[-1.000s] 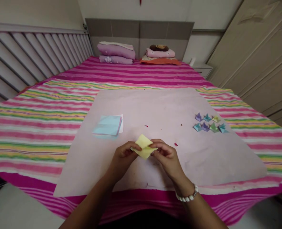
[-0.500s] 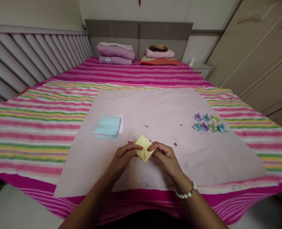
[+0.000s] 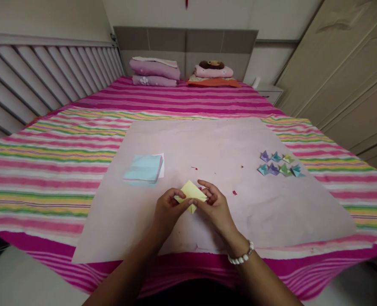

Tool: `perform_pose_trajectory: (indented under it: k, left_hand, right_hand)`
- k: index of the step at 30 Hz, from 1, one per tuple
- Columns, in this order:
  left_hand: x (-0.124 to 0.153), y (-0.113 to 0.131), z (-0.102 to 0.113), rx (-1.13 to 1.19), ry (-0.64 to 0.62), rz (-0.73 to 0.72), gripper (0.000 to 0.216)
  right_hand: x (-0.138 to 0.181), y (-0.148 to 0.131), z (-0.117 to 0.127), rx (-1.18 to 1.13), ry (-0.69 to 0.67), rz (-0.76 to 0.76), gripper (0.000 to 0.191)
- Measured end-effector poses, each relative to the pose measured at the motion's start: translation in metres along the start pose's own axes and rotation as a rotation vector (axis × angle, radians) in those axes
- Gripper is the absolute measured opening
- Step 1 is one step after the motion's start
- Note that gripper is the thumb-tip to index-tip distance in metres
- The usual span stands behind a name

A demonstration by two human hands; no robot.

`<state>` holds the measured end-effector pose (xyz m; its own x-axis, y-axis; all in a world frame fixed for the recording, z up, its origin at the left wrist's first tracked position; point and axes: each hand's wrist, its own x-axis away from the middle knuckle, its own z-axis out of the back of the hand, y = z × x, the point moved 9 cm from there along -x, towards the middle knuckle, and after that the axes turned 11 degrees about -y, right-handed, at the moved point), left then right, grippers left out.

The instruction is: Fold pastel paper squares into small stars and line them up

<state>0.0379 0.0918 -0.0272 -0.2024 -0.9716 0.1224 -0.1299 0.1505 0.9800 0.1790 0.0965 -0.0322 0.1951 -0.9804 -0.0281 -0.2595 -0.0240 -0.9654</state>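
Observation:
A folded yellow origami paper (image 3: 190,189), diamond-shaped, is held up between both hands just above the pale sheet. My left hand (image 3: 169,209) grips its left side, thumb on the front near the middle. My right hand (image 3: 216,207) pinches the right side, its thumb meeting the left thumb at the paper's lower middle and its index finger stretched out past the edge. The paper's lower point shows below the thumbs. Fingers behind the paper are partly hidden.
Left of the hands lies a stack of square paper (image 3: 144,168), light blue on top. Several folded paper pieces (image 3: 273,169) stand in two rows at right. Small red bits (image 3: 235,193) dot the pale sheet (image 3: 271,212), spread over a striped bed.
Both thumbs have moved to the front of the yellow paper and come together at its lower middle. The index fingers have left its front face, and the paper looks bent along its middle.

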Motion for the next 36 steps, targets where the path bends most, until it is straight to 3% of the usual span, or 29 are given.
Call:
perform_pose_trajectory:
  k: [3, 13, 16, 20, 22, 29, 36]
  left_hand:
    - [-0.002, 0.0, 0.003, -0.001, 0.014, -0.024, 0.038]
    - [-0.007, 0.005, 0.009, 0.053, -0.041, -0.033, 0.035]
    - [-0.006, 0.007, 0.009, 0.052, -0.066, -0.028, 0.027]
    - [-0.006, 0.013, 0.005, 0.001, -0.107, -0.05, 0.02]
    - [-0.006, 0.014, 0.005, -0.032, -0.101, -0.059, 0.02]
    - [-0.006, 0.009, 0.012, -0.126, -0.082, -0.045, 0.022]
    - [-0.003, 0.021, 0.013, -0.374, -0.069, -0.141, 0.021]
  right_hand:
    - [-0.001, -0.001, -0.001, 0.021, 0.015, 0.014, 0.073]
    - [-0.001, 0.004, 0.014, -0.058, 0.045, -0.046, 0.078]
    - [0.0, -0.001, 0.016, -0.054, 0.049, -0.03, 0.068]
    - [0.001, -0.008, 0.016, -0.01, 0.072, 0.026, 0.022]
    - [0.002, -0.009, 0.015, 0.011, 0.078, 0.019, 0.012]
    - [0.004, -0.01, 0.011, 0.114, 0.026, 0.014, 0.016]
    - [0.003, -0.024, 0.008, 0.327, -0.014, 0.154, 0.017]
